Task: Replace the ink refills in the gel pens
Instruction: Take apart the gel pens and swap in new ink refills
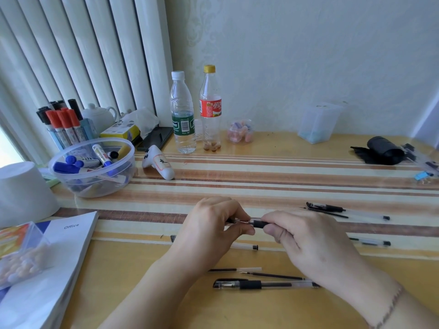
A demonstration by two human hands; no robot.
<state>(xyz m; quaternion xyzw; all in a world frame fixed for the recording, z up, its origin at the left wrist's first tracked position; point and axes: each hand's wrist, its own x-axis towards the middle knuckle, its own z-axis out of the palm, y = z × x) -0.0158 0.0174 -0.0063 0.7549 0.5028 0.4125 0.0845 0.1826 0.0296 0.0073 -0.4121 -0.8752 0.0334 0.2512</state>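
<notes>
Worktop (261, 143) with striped cloth takes up most of the view, clear tub of markers (92, 167) at 9 o'clock, two bottles (194, 110) at 12. Both hands meet dead centre: left hand (213, 231) pinches the pen's metal tip end, right hand (306, 241) grips the black-grip gel pen (257, 223). Capped pen (263, 284) and loose refills (273, 275) lie at 6 o'clock, more pens (346, 210) at 3.
</notes>
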